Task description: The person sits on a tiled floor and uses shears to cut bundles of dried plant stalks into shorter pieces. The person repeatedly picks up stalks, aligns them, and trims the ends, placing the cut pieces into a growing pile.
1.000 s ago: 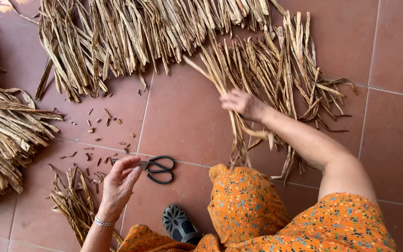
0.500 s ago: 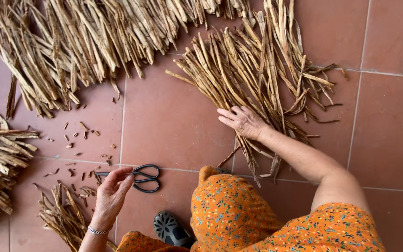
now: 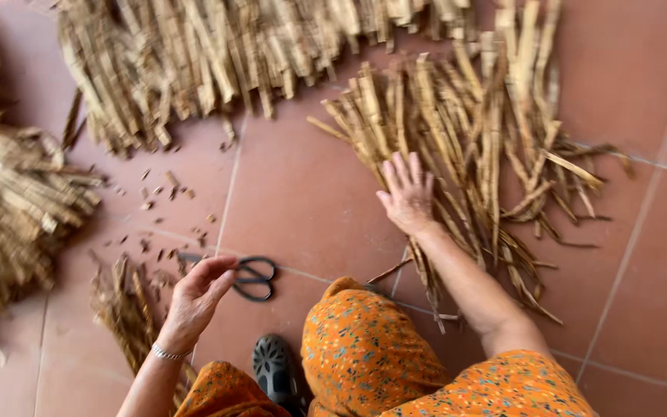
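Note:
My right hand (image 3: 406, 193) lies flat, fingers spread, on the near edge of a fan of dry tan plant strips (image 3: 472, 147) spread over the terracotta tile floor. My left hand (image 3: 197, 297), a thin bracelet at its wrist, hovers with loosely curled fingers just left of black scissors (image 3: 250, 278) that lie on the floor, its fingertips at the handles. It grips nothing. My knees in orange patterned cloth (image 3: 364, 347) are between the two arms.
A wide heap of the same dry strips (image 3: 218, 54) runs along the top. A tied bundle (image 3: 9, 208) lies at the left edge, and a small bunch (image 3: 125, 309) sits under my left arm. Short cut bits (image 3: 160, 193) litter the tiles. A black shoe (image 3: 274, 369) shows below.
My right hand has slid left and spread flat on the strips. My left hand stays by the scissors. The view has shifted, so the piles sit further right and lower.

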